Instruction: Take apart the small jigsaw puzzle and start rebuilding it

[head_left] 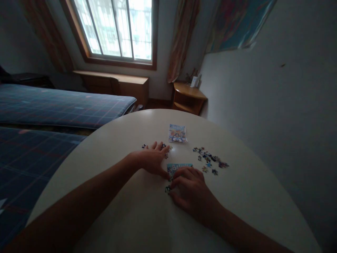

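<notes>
On the white table, a partly joined jigsaw puzzle (179,165) with a teal top edge lies partly under my right hand (193,188). The thumb and index finger of that hand are closed on a small dark puzzle piece (167,189) at the puzzle's lower left. My left hand (153,160) rests with its fingers spread over some loose pieces (144,146). Its thumb reaches the puzzle's left edge. More loose puzzle pieces (207,156) lie scattered to the right. My right hand covers most of the joined part.
A colourful printed picture sheet (177,133) lies beyond the puzzle on the round white table (126,218). Beds with plaid covers (65,105) stand at the left. A wooden corner shelf (189,91) and a wall (263,105) are beyond the table and to its right.
</notes>
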